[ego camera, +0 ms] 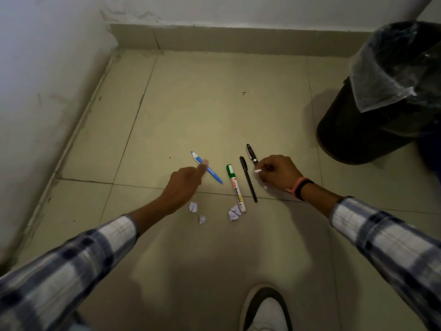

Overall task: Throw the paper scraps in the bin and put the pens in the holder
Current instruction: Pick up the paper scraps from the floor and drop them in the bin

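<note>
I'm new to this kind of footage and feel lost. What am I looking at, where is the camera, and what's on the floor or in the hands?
There is no machine here: a person wears a camera on the head, looking down at their own two hands. The left hand reaches to the blue pen; whether its grip has closed on it is unclear. The right hand pinches a paper scrap. On the tiled floor lie a whiteboard marker, a thin black pen, a shorter black pen and more scraps. A lined bin stands at the right. No pen holder shows.
</note>
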